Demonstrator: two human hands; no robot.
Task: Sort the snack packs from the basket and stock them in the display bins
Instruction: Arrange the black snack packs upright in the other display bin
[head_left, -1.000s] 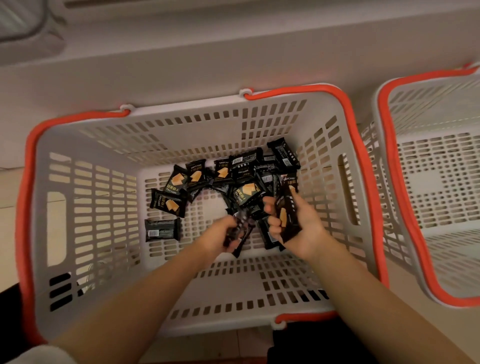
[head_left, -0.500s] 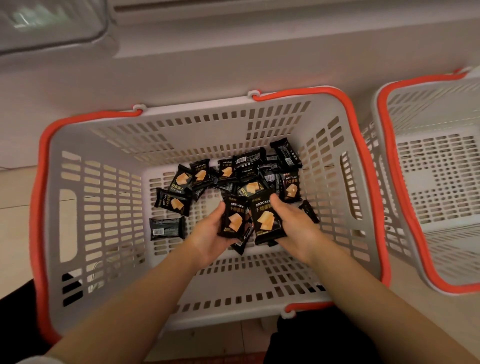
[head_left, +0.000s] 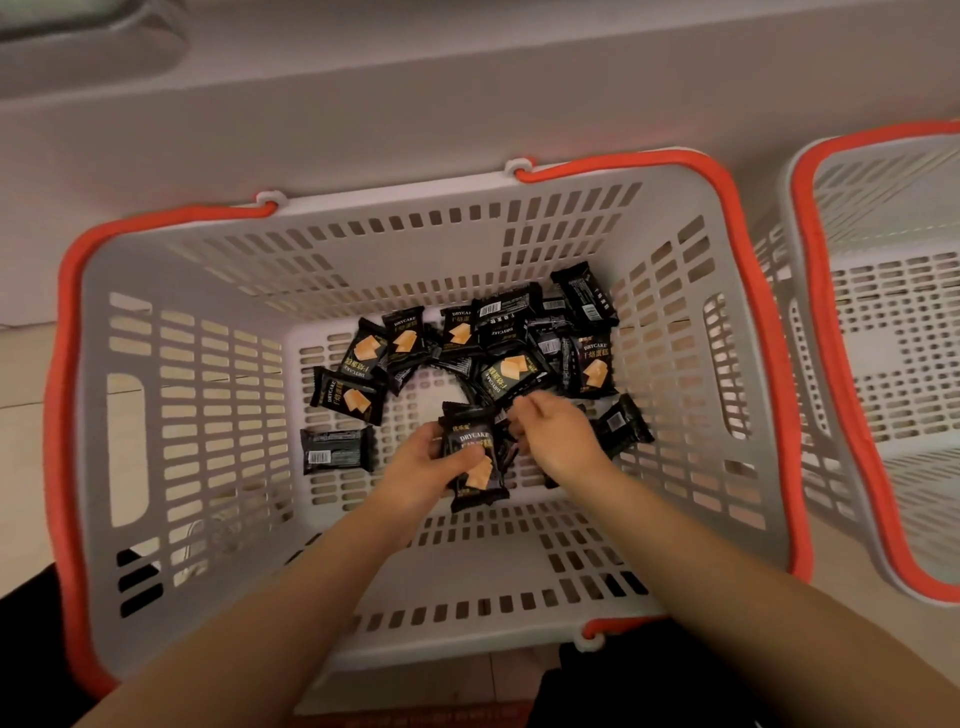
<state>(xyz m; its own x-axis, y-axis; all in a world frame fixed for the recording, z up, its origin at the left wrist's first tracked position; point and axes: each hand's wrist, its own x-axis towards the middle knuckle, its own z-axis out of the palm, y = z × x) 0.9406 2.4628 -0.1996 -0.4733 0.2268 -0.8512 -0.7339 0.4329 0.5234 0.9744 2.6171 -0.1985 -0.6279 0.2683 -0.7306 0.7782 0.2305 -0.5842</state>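
Observation:
A grey basket with an orange rim (head_left: 171, 374) holds several black snack packs (head_left: 589, 364) printed with a yellow cake, piled at its far right floor. One pack (head_left: 336, 450) lies apart at the left, barcode side up. My left hand (head_left: 415, 473) grips a small stack of packs (head_left: 475, 460) above the basket floor. My right hand (head_left: 558, 441) is just right of it, with fingertips and thumb curled onto the near edge of a face-up pack (head_left: 511, 375) in the pile.
A second grey basket with an orange rim (head_left: 831, 364) stands close on the right, and no packs show in it. A pale shelf front (head_left: 467, 93) runs behind both baskets. Tiled floor shows at the left.
My right hand has passed its pack onto the stack in my left hand and has moved forward to the pile. The left hand now holds the gathered packs alone.

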